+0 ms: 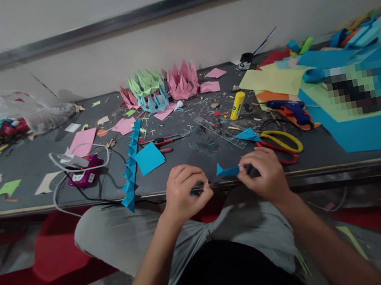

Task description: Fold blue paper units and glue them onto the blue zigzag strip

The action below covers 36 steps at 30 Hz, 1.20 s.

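Observation:
My right hand (264, 173) is closed in a pinch on a small blue folded paper piece (227, 171), which sticks out to the left, above the table's front edge. My left hand (187, 191) is curled with thumb and forefinger close together; what lies between them, if anything, is too hidden to make out. Between the hands is a small gap. A blue folded paper triangle (248, 135) lies just beyond my right hand, beside scissors (282, 142) with yellow and red handles. Left of my left hand lie a stack of blue square paper (149, 158) and a strip of joined blue folded points (132, 168).
A yellow glue stick (237, 105) stands mid-table near a clear ruler (215, 129). A red cutter knife (164, 140), a blue glue gun (290, 111) and a purple power socket (85, 173) with cables lie around. Folded paper crowns (182, 81) stand at the back; coloured sheets (361, 132) cover the right.

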{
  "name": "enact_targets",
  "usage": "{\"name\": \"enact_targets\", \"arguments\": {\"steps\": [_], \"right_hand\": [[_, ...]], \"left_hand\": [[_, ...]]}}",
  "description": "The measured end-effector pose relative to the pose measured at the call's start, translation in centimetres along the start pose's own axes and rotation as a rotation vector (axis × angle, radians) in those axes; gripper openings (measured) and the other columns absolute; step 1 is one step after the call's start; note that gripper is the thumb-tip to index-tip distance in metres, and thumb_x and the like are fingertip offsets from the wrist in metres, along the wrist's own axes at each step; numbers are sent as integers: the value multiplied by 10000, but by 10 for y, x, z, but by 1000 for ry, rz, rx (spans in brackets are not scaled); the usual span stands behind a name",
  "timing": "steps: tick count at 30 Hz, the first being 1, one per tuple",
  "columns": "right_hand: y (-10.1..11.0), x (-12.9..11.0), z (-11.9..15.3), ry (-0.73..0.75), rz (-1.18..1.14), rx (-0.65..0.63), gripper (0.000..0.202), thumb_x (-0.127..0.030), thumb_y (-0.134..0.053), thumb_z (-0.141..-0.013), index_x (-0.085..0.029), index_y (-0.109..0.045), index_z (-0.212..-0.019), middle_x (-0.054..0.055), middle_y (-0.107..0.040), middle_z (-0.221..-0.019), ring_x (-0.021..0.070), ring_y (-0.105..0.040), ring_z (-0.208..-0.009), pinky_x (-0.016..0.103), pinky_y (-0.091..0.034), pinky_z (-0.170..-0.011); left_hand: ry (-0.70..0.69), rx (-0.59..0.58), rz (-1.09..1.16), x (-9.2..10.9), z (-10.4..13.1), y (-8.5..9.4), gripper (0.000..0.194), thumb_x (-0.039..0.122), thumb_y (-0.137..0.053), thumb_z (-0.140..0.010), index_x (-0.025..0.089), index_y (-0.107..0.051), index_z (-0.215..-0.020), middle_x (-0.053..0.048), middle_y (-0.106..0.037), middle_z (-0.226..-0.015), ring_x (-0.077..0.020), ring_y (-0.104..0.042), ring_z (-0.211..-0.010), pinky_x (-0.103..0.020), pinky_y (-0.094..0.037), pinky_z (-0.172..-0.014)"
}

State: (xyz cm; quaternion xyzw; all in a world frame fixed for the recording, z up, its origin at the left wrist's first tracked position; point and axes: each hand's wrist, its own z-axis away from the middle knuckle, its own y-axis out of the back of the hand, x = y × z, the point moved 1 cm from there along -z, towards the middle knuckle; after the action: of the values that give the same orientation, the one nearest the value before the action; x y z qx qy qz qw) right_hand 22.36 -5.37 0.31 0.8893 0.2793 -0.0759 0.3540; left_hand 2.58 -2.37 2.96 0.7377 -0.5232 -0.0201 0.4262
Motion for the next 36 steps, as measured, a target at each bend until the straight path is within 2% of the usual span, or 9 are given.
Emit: {"name": "enact_targets", "arguments": {"steps": [3,6,11,16,21,25,28,32,36], "right_hand": [[1,-1,-4,26,-51,-8,125,-96,-526,-695,-211,-480,-708,-7,-601,-658,151,-569,-648,373,-415,-816],[-2,-14,-9,84,-124,-59,103,-107,-516,-712,-205,-486,-713,-7,-603,-662,139,-564,-643,365,-414,-818],[-6,-27,-9,111,-140,-95,89,-114,-508,-727,-201,-495,-716,-11,-604,-662,128,-563,-640,361,-407,-829],[-4,-8,-3,80,-98,-47,103,-103,-523,-719,-203,-497,-720,-10,-610,-666,136,-570,-642,369,-409,-825],[0,7,3,-78,-159,-14,97,-113,-521,-738,-210,-513,-733,12,-602,-693,168,-574,-702,351,-445,-756],[-6,1,3,-165,-383,-146,107,-163,-486,-818,-203,-564,-878,60,-635,-882,180,-589,-870,323,-471,-768],[-16,-1,1,-125,-412,-322,184,-210,-470,-857,-210,-570,-1011,72,-626,-1057,185,-557,-1010,351,-436,-876],[-29,4,1,-49,-338,-592,228,-250,-461,-875,-219,-577,-1069,54,-630,-1090,196,-543,-1024,381,-424,-881],[-35,4,-3,-16,-254,-676,237,-270,-463,-879,-207,-583,-1074,57,-627,-1074,207,-533,-996,385,-418,-867]], "left_hand": [[22,2,28,0,0,0,58,161,-575,-726,179,-571,-780,-36,-630,-815,-155,-553,-774,-305,-423,-726],[15,-44,30,4,0,-7,154,225,-606,-749,171,-587,-892,-61,-636,-925,-168,-558,-859,-311,-429,-765],[-79,6,-9,8,2,-17,31,168,-623,-760,194,-606,-761,5,-674,-783,-139,-552,-783,-289,-422,-756],[-63,61,5,3,3,-10,55,147,-637,-748,192,-615,-771,2,-677,-780,-136,-557,-771,-302,-428,-762],[-64,106,-6,-10,5,-1,103,135,-621,-771,207,-643,-842,-29,-646,-856,-139,-539,-803,-321,-426,-782],[-110,62,-51,-22,13,-10,169,136,-573,-808,264,-670,-862,-35,-615,-971,-158,-501,-887,-331,-414,-801],[-110,-97,-70,-31,20,-18,205,128,-503,-847,246,-663,-897,-33,-631,-970,-164,-505,-905,-325,-412,-796],[-7,-295,-82,-36,24,-18,206,132,-476,-846,211,-630,-958,-30,-648,-974,-172,-524,-921,-328,-408,-793],[130,-353,-73,-33,22,-14,169,230,-522,-834,189,-599,-979,-48,-626,-1008,-189,-530,-936,-347,-409,-808]]}}
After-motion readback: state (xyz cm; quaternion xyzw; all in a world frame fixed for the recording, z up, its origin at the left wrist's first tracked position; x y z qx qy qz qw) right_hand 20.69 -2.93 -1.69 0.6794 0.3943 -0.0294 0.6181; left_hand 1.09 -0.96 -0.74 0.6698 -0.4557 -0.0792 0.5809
